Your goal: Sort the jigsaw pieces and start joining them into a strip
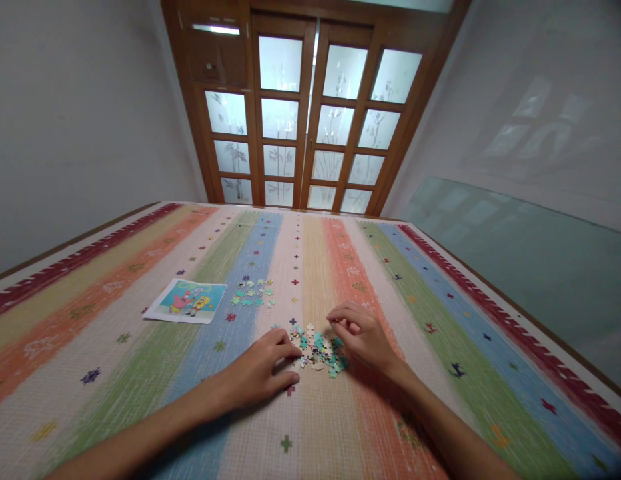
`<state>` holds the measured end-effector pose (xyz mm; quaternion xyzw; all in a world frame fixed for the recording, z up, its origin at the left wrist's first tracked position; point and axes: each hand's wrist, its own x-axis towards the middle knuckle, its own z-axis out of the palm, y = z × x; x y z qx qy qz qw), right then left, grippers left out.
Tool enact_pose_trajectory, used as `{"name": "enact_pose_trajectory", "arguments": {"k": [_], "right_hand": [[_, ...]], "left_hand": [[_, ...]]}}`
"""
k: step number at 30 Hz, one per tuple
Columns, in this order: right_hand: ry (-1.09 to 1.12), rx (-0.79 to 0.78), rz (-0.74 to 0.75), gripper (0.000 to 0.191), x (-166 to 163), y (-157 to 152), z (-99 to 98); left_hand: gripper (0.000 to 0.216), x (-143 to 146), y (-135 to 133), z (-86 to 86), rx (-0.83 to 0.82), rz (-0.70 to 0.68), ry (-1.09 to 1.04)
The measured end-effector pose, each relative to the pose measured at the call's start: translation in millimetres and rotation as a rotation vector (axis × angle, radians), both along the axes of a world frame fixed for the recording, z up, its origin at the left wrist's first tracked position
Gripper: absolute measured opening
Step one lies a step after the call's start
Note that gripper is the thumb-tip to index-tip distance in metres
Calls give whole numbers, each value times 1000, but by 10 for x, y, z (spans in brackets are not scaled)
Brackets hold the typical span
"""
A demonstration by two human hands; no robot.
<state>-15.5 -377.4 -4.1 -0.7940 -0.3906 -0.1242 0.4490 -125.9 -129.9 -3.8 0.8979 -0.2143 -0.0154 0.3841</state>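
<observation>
- Puzzle pieces (pixel 317 349) lie heaped between your left hand (pixel 270 367) and right hand (pixel 369 339), neither clearly nearer; no clear long axis.
- Left thumb and forefinger stand parted beside the heap.
- Right fingertips bunch near its far right side; whether they grip anything, you cannot tell.

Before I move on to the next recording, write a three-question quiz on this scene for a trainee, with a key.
1. Multiple choice: what lies between the left hand and the right hand?
A) a cup
B) a heap of puzzle pieces
C) a pair of scissors

2. True or false: seen from the person's side, the printed picture lies to the left of the separate, farther group of pieces.

3. Fill in the blank: the cloth under the heap is patterned with coloured ____ that run away from the person.

Key: 1. B; 2. true; 3. stripes.
</observation>
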Motion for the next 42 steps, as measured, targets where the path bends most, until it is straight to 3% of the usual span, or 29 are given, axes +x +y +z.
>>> {"name": "enact_pose_trajectory", "arguments": {"k": [6,10,18,23,32,42], "right_hand": [[4,0,-62,16,90,-100,7],[30,7,-91,16,139,-153,-2],[48,-33,-86,14,150,-149,-4],[34,-36,-67,16,134,-147,1],[57,-63,-59,14,124,-143,-13],[104,-125,-69,16,161,-167,-55]], "left_hand": [[4,-21,4,-50,-22,9,-4],[9,-19,140,2,-29,46,-14],[18,120,879,21,157,329,-338],[27,149,1200,-81,241,362,-361],[28,128,1293,-120,361,330,-365],[25,235,1155,120,376,368,-343]]}}
